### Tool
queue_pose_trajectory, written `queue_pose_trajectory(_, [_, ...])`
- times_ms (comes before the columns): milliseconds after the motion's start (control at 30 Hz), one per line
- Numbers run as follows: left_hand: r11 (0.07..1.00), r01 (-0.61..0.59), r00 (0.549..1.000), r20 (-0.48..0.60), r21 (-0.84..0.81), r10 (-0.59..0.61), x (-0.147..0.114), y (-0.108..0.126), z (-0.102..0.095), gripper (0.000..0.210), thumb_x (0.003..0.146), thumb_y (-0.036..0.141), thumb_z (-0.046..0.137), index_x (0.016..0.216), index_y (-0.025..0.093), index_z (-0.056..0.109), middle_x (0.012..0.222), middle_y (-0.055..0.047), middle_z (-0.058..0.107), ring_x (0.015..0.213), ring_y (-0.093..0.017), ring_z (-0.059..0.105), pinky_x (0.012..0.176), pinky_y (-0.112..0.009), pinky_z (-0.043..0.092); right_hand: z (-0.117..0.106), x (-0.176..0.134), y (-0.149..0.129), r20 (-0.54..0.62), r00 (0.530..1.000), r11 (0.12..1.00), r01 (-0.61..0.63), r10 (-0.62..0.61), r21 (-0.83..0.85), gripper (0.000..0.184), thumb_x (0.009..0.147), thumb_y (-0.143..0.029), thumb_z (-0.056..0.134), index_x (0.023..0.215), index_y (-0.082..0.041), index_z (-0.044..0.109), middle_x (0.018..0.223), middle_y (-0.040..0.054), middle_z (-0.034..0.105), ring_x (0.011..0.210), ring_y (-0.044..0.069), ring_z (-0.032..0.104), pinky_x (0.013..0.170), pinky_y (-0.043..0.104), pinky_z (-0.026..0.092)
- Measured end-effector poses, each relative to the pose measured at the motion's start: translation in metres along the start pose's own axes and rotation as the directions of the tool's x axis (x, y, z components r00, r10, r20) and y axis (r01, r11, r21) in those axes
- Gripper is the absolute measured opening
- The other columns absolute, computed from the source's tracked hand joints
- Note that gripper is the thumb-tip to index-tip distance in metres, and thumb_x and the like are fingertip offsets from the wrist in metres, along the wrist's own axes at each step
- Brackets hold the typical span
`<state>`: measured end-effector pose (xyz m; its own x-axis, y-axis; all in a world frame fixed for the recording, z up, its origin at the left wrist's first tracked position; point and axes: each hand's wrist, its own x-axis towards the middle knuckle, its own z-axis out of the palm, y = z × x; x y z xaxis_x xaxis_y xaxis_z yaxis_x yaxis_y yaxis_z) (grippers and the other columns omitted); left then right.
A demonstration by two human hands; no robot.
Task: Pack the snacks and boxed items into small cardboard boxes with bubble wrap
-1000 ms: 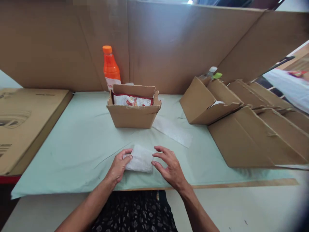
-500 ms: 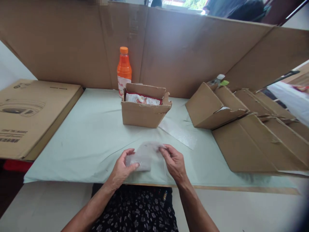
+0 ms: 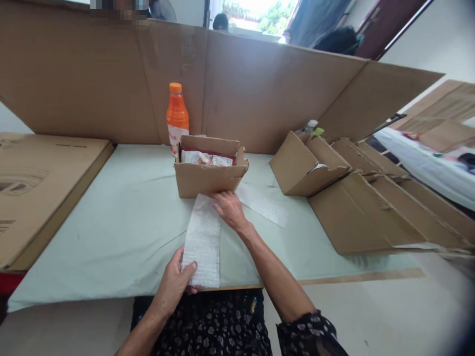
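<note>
A whitish translucent strip of bubble wrap (image 3: 202, 237) stretches lengthwise from the table's front edge toward a small open cardboard box (image 3: 202, 180). Its near end is pinched between the thumb and fingers of my left hand (image 3: 174, 279). My right hand (image 3: 230, 210) is at the strip's far right corner, close under the box front, with fingers stretched out and apart. Inside the box, white packets with red print (image 3: 208, 158) show at the top. Another flat translucent strip (image 3: 265, 205) lies on the cloth to the right of the box.
An orange bottle (image 3: 178, 118) stands behind the box. Open cardboard bins (image 3: 367, 212) line the right side, with a clear bottle top (image 3: 311, 124) showing in one. A large flat carton (image 3: 55, 188) lies at left. A tall cardboard screen (image 3: 267, 94) closes the back.
The folded bubble wrap is now opened out into a long strip. My right hand has moved forward to its far end, while my left hand keeps the near end. The view has shifted slightly.
</note>
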<state>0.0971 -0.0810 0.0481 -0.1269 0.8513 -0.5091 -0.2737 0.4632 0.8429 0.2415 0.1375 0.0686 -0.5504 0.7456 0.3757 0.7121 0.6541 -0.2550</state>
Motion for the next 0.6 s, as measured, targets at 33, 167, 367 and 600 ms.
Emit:
queue_pose_trajectory(33, [0.999, 0.034, 0.998, -0.043, -0.037, -0.036, 0.001, -0.001, 0.000, 0.091, 0.074, 0.053, 0.072, 0.148, 0.018, 0.031, 0.076, 0.000, 0.062, 0.055, -0.016, 0.056, 0.049, -0.030, 0.052, 0.006, -0.004, 0.007, 0.001, 1.000, 1.000, -0.011, 0.011, -0.008, 0.018, 0.093, -0.030, 0.062, 0.103, -0.021, 0.074, 0.098, 0.0080, 0.075, 0.093, 0.025, 0.064, 0.083, 0.038, 0.048])
queue_pose_trajectory(167, [0.995, 0.059, 0.996, -0.063, -0.080, -0.064, 0.002, 0.000, 0.000, 0.107, 0.072, 0.047, 0.076, 0.156, 0.021, 0.015, 0.072, 0.002, 0.062, 0.058, -0.016, 0.060, 0.053, -0.030, 0.056, -0.001, -0.043, 0.053, -0.016, 0.993, 0.991, -0.114, 0.113, -0.066, 0.027, 0.093, -0.029, 0.059, 0.116, -0.019, 0.069, 0.114, 0.0119, 0.071, 0.103, 0.028, 0.061, 0.088, 0.041, 0.045])
queue_pose_trajectory(367, [0.997, 0.077, 0.997, -0.010, -0.029, -0.077, -0.007, -0.006, 0.005, 0.102, 0.078, 0.046, 0.071, 0.158, 0.021, 0.012, 0.062, 0.005, 0.059, 0.054, -0.017, 0.062, 0.049, -0.027, 0.053, -0.015, -0.067, 0.113, -0.011, 0.978, 0.972, -0.208, 0.208, -0.109, 0.019, 0.091, -0.019, 0.055, 0.090, -0.017, 0.073, 0.098, 0.0152, 0.072, 0.090, 0.028, 0.060, 0.080, 0.040, 0.044])
queue_pose_trajectory(600, [0.916, 0.084, 0.996, -0.022, 0.391, -0.082, -0.027, -0.009, -0.022, 0.083, 0.080, 0.057, 0.065, 0.151, 0.023, 0.041, 0.058, 0.005, 0.056, 0.048, -0.016, 0.058, 0.046, -0.026, 0.047, -0.058, -0.096, 0.095, -0.110, 0.987, 0.990, -0.111, 0.120, 0.085, 0.022, 0.096, -0.021, 0.046, 0.096, -0.022, 0.068, 0.098, 0.0090, 0.073, 0.095, 0.025, 0.066, 0.086, 0.041, 0.052])
